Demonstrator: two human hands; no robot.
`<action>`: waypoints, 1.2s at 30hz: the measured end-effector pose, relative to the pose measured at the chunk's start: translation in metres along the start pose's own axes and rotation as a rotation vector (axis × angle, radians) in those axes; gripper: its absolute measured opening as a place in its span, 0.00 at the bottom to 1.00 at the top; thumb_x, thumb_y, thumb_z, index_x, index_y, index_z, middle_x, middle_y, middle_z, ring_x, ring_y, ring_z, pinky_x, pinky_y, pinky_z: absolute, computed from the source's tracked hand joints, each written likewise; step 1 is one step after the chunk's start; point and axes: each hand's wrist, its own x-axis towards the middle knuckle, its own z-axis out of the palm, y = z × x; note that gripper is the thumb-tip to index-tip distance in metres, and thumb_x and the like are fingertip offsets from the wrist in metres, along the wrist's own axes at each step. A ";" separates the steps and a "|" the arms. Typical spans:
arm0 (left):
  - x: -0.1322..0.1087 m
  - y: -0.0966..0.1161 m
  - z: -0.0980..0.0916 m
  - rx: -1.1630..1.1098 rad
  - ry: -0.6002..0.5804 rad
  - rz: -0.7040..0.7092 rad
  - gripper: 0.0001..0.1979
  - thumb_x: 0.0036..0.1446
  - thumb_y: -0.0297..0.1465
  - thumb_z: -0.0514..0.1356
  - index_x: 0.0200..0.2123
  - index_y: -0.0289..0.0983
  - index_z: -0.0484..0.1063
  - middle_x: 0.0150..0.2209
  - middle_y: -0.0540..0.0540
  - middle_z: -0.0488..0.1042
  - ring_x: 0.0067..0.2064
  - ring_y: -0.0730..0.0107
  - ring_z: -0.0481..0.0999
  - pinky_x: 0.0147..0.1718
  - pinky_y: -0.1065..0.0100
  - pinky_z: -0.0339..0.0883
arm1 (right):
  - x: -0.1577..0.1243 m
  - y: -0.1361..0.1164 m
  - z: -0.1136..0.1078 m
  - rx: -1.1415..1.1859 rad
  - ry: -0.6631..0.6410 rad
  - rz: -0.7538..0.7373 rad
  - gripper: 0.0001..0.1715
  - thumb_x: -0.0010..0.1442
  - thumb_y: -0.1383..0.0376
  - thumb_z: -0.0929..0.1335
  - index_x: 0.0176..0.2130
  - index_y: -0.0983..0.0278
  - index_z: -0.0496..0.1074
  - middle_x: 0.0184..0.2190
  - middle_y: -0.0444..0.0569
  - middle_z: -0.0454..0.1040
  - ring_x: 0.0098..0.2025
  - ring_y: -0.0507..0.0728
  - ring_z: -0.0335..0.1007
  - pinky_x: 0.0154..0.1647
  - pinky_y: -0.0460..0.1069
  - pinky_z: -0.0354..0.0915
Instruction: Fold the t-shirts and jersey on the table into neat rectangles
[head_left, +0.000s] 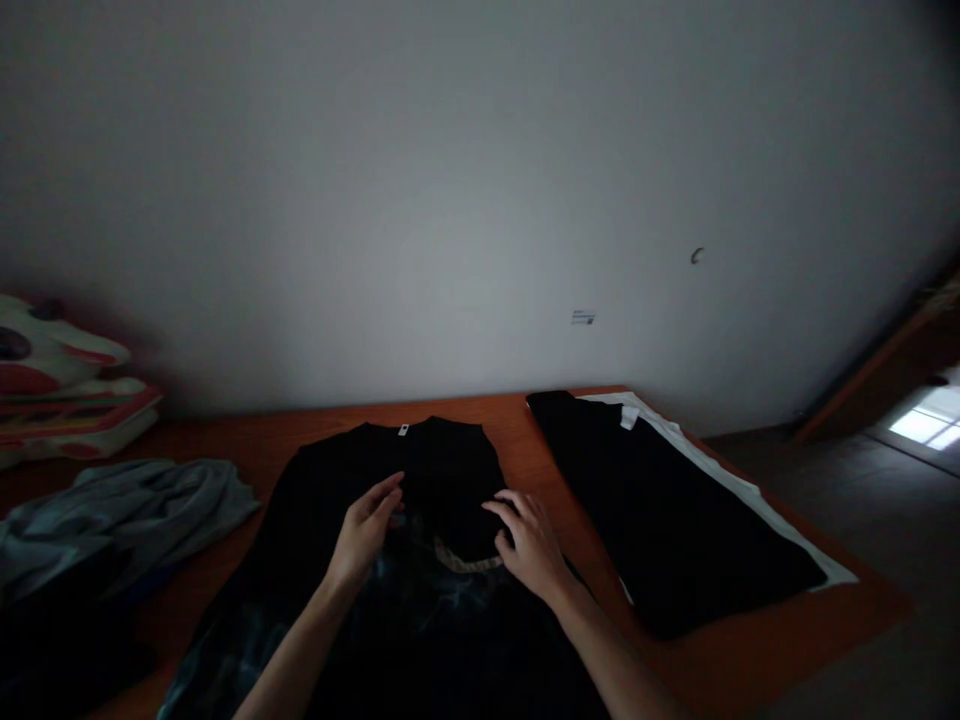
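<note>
A black garment (442,455) lies spread on the wooden table in front of me, its small white neck label (403,430) at the far edge. Its lower part shows a pale bluish smoky pattern and a curved beige strip (472,565). Over the left side of this garment is my left hand (367,528), fingers bent and apart, holding nothing I can see. My right hand (529,540) is over the right side, thumb and fingers spread and curved, with nothing in them. Whether the fingertips touch the cloth is hard to tell in the dim light.
Flat black clothing (660,510) lies on top of white clothing (836,572) at the table's right. Crumpled grey cloth (172,510) and a dark heap (67,640) are at the left. Behind them sits a white and red toy (75,400). A wall (420,200) borders the wooden table (517,420).
</note>
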 end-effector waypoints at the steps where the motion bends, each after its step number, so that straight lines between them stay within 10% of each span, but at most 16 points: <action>1: -0.002 -0.002 -0.003 0.001 0.012 0.020 0.32 0.48 0.47 0.67 0.54 0.37 0.76 0.37 0.46 0.77 0.37 0.67 0.74 0.31 0.71 0.66 | 0.000 0.000 -0.001 -0.009 0.010 0.026 0.35 0.53 0.79 0.65 0.56 0.56 0.72 0.54 0.51 0.71 0.57 0.63 0.66 0.61 0.61 0.62; 7: -0.002 -0.014 -0.007 0.271 0.093 0.237 0.19 0.47 0.38 0.66 0.44 0.42 0.81 0.47 0.41 0.74 0.46 0.53 0.75 0.47 0.55 0.71 | 0.001 0.003 -0.006 -0.020 -0.001 0.069 0.34 0.52 0.78 0.68 0.56 0.56 0.72 0.53 0.51 0.72 0.56 0.64 0.66 0.60 0.61 0.64; 13: -0.004 -0.026 0.001 0.491 -0.026 0.418 0.10 0.51 0.30 0.62 0.37 0.43 0.80 0.55 0.39 0.73 0.63 0.41 0.63 0.64 0.42 0.51 | -0.001 -0.002 -0.002 -0.061 -0.053 -0.206 0.24 0.58 0.73 0.71 0.51 0.54 0.76 0.52 0.50 0.73 0.54 0.63 0.67 0.56 0.60 0.65; 18: -0.005 -0.025 0.004 0.423 -0.073 0.372 0.13 0.51 0.29 0.63 0.41 0.43 0.79 0.50 0.40 0.78 0.60 0.45 0.68 0.64 0.46 0.53 | -0.002 -0.006 0.001 0.022 0.005 -0.261 0.08 0.66 0.67 0.68 0.44 0.58 0.76 0.44 0.50 0.76 0.47 0.60 0.71 0.50 0.57 0.66; 29: -0.010 -0.014 0.015 -0.162 0.032 0.001 0.23 0.47 0.41 0.71 0.46 0.40 0.74 0.42 0.46 0.74 0.42 0.64 0.78 0.46 0.60 0.73 | -0.002 -0.008 -0.007 0.239 -0.013 -0.205 0.06 0.64 0.63 0.66 0.40 0.60 0.73 0.37 0.48 0.78 0.41 0.57 0.74 0.48 0.53 0.66; 36: -0.007 -0.017 0.014 -0.074 -0.002 0.013 0.25 0.44 0.43 0.73 0.45 0.39 0.77 0.43 0.43 0.78 0.42 0.59 0.78 0.44 0.60 0.73 | -0.003 -0.011 -0.012 0.357 -0.084 -0.158 0.10 0.67 0.62 0.64 0.38 0.60 0.74 0.35 0.47 0.78 0.40 0.55 0.75 0.46 0.51 0.66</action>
